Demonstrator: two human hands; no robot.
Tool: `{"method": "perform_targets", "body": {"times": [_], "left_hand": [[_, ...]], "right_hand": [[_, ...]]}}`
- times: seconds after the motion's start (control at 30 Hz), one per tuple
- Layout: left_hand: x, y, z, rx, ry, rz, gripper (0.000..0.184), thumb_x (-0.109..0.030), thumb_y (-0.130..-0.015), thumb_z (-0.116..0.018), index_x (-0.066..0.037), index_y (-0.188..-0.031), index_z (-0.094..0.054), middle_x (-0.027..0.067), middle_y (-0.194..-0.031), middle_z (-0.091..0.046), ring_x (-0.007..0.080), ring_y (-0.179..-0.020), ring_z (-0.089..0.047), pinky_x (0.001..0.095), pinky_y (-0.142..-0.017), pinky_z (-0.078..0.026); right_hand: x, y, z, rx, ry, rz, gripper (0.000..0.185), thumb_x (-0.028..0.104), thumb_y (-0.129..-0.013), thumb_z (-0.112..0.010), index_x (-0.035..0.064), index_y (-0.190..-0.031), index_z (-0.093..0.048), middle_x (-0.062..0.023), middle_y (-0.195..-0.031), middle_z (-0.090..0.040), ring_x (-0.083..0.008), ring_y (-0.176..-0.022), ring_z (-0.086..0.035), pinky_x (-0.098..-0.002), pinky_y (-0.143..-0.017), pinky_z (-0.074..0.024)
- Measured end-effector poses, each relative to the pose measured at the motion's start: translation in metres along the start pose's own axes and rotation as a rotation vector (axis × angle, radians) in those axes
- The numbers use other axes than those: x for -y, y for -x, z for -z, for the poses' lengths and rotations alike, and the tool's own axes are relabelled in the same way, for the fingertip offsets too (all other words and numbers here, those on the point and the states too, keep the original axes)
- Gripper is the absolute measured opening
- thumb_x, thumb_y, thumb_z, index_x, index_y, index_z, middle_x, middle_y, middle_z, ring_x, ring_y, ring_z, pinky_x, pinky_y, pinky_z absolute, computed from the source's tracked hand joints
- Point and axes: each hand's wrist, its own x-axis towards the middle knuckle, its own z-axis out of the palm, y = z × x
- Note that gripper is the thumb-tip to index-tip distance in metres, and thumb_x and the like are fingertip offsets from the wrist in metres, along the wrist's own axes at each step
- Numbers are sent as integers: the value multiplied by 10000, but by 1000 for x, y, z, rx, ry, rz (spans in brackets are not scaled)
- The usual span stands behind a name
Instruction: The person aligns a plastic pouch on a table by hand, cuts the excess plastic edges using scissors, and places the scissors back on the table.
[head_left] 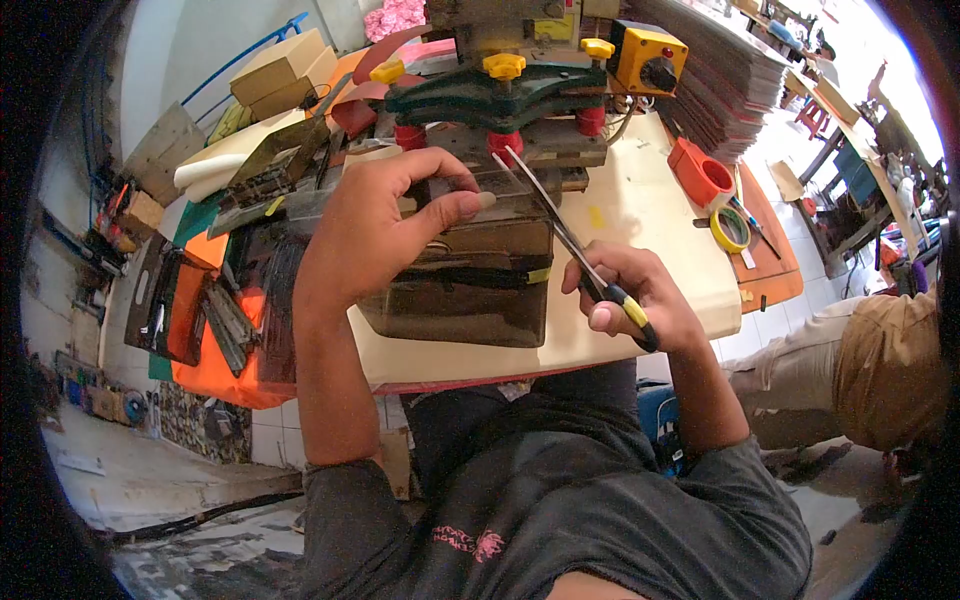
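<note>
Two bare hands at a workbench. Right hand [665,302] grips scissors [575,248]: fingers curled round the black-and-yellow handles, blades angled up and leftward out of the grip. Left hand [378,225] is raised, index bent, thumb near it, right at a clear plastic film [505,187]; cannot tell if the film is actually pinched, as its edges hardly show. Scissor tips sit just past the left fingertips, on the far side.

Below the left hand, between both hands: dark translucent sheet [455,318], lying on a cream work surface [655,205], with a yellow tape piece [540,275] near its right edge, just left of the right hand's fingers. Straight ahead of both grips: green press frame [475,98], yellow knobs on top, yellow control box [650,60] to its right. Beyond the right hand: orange tape dispenser [700,172], yellow tape roll [730,229] beside it. Left of the left forearm: dark strips [230,328] by orange material. Far right of the right arm: another person's leg [800,375].
</note>
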Motion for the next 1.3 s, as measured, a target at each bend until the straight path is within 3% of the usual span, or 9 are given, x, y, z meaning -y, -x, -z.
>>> {"method": "perform_targets", "body": {"times": [0.63,0.73,0.8,0.83,0.9,1.0,1.13,1.2,1.3], "left_hand": [[-5,0,-2,-50,86,-32,317,-277,-850,-753,-46,-1054,-677,60,-954,-694,153,-934,-644,326,-867,-495],[-2,3,-9,-423,-197,-292,367,-241,-839,-766,-57,-1135,-650,81,-1062,-682,177,-1033,-632,348,-928,-475],[9,11,-11,-837,-410,-473,469,-202,-840,-768,-38,-1235,-576,116,-1192,-629,219,-1116,-588,382,-976,-441],[18,15,-14,-835,-412,-472,469,-202,-840,-768,-38,-1235,-576,116,-1192,-629,219,-1116,-588,382,-976,-441],[41,25,-23,-1239,-171,-354,525,-180,-843,-770,-19,-1272,-515,106,-1221,-597,217,-1118,-540,361,-969,-400],[81,48,-26,-1378,38,-126,618,-251,-867,-763,-32,-1341,-434,118,-1271,-552,202,-1142,-499,369,-997,-375],[122,85,-37,-1192,483,67,608,-317,-932,-692,-12,-1372,-404,133,-1310,-533,213,-1182,-509,351,-1045,-377],[134,98,-41,-904,838,142,592,-296,-948,-676,14,-1380,-415,120,-1315,-547,199,-1162,-541,335,-1035,-401],[141,104,-45,-737,904,146,522,-268,-951,-675,25,-1336,-479,94,-1261,-589,167,-1109,-569,309,-993,-427]], "right_hand": [[4,0,7,-1,73,-18,385,305,-785,-826,39,-996,-644,40,-776,-538,-61,-688,-463,-231,-609,-368],[4,-3,9,-10,57,46,399,320,-786,-823,38,-1000,-640,40,-762,-535,-59,-680,-470,-234,-605,-369],[9,-3,11,-10,68,7,412,343,-787,-821,39,-996,-638,45,-728,-521,-45,-665,-469,-222,-583,-358],[7,-4,13,-10,66,7,412,343,-787,-821,39,-996,-638,45,-728,-521,-45,-665,-469,-222,-583,-358],[2,-3,15,-6,63,-36,415,358,-790,-815,44,-994,-636,50,-677,-509,-35,-610,-469,-214,-538,-340],[5,-4,14,-25,79,-59,553,476,-747,-799,18,-1006,-632,35,-640,-513,-47,-540,-485,-201,-485,-337],[5,-6,18,-11,74,-51,554,476,-746,-801,18,-1003,-628,40,-630,-509,-44,-537,-482,-201,-484,-335],[4,-6,20,40,53,-28,445,390,-796,-802,51,-1015,-616,50,-616,-488,-38,-526,-443,-220,-489,-309],[5,-6,22,61,33,-38,456,396,-792,-803,51,-1025,-616,49,-623,-498,-40,-526,-449,-219,-488,-312]]}}
